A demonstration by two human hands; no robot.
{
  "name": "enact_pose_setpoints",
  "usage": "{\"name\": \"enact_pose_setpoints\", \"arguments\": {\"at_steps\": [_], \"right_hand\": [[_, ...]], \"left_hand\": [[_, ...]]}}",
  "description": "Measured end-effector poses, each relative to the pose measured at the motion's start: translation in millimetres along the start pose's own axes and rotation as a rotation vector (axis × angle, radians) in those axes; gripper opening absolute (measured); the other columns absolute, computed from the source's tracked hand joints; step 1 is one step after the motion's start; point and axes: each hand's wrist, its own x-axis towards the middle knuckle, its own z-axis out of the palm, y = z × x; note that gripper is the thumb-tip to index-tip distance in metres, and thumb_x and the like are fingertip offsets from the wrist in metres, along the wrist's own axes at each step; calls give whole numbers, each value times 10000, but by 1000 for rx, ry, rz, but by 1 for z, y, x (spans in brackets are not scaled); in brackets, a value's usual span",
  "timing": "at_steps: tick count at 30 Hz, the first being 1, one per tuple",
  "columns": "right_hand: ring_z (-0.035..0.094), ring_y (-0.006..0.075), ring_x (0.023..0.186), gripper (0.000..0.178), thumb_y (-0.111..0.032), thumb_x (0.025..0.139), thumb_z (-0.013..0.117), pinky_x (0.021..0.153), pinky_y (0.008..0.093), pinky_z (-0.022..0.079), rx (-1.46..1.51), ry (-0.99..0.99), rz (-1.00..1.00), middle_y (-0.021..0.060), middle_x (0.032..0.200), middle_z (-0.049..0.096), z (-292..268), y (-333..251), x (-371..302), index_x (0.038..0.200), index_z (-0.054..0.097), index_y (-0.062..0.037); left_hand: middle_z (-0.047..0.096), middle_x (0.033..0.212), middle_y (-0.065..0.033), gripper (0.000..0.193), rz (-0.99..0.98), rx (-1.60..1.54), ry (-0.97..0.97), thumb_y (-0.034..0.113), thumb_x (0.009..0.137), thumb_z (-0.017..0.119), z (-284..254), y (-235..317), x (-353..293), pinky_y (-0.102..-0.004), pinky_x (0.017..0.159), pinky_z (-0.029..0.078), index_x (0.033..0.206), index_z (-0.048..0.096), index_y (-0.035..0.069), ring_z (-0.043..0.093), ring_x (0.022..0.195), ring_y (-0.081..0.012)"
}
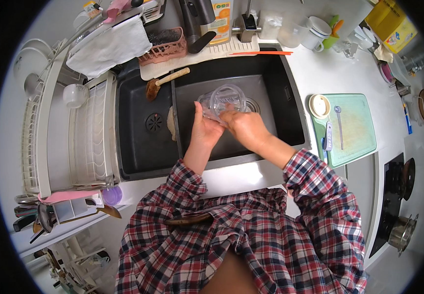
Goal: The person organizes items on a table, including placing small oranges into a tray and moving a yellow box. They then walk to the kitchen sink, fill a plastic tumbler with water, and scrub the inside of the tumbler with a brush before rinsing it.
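Over the right basin of the dark double sink (290,117), I hold a clear, round-mouthed container (229,91), tilted with its rim facing up toward me. My left hand (206,128) supports its lower left side, thumb pointing up. At the near edge of the rim is my right hand (247,129), its fingers curled and partly reaching into the mouth. Whatever these fingers may grip is hidden by the hand. Behind the container, part of the metal drain (253,104) shows.
A wooden-handled brush (165,83) lies across the sink divider, with a pale sponge-like piece (171,123) below it. The faucet (246,29) rises behind. At left stands a dish rack (92,142); at right lie a green cutting board (354,130) and a round lid (319,106).
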Motion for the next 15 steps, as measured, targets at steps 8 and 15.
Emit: {"name": "enact_pose_setpoints", "arguments": {"at_steps": [8,15], "right_hand": [[653,182,526,371,8,870,500,557,322,527,939,-349,551,176,765,649,4,-36,8,1236,551,-37],[689,229,834,539,-79,837,538,691,349,548,-211,-435,-125,27,1415,488,-13,12,-9,1360,501,-202]], "left_hand": [[604,1109,-133,549,0,54,-12,533,894,554,-2,-2,2,-485,864,497,1194,525,75,599,988,-320],[614,1056,-100,429,-1,50,210,457,887,602,-5,-2,17,-503,850,503,1117,535,101,614,958,-296]]}}
